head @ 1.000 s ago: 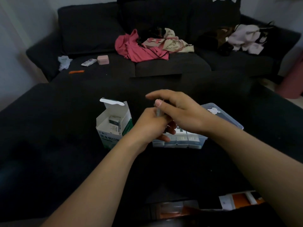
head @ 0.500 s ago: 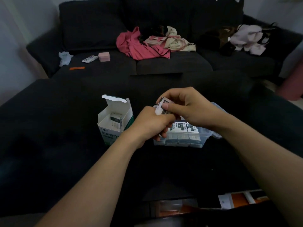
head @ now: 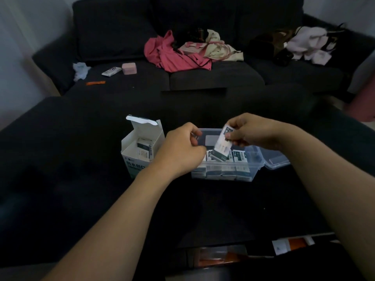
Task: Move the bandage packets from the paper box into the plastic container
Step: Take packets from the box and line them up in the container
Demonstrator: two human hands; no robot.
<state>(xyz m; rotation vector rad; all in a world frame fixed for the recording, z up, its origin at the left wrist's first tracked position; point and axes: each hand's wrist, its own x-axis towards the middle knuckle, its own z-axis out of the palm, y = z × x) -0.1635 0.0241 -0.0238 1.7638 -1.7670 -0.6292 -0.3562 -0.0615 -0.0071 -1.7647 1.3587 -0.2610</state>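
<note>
One bandage packet (head: 222, 146) is pinched in the right hand (head: 248, 131) above the plastic container (head: 255, 159); left hand (head: 182, 147) curled alongside, contents unclear. Slot it upright beside the standing rows.

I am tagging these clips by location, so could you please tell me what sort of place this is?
Most likely a home living room: a dark sofa strewn with a pink garment and other clothes, with a low dark table in front, where the packets are being sorted.
</note>
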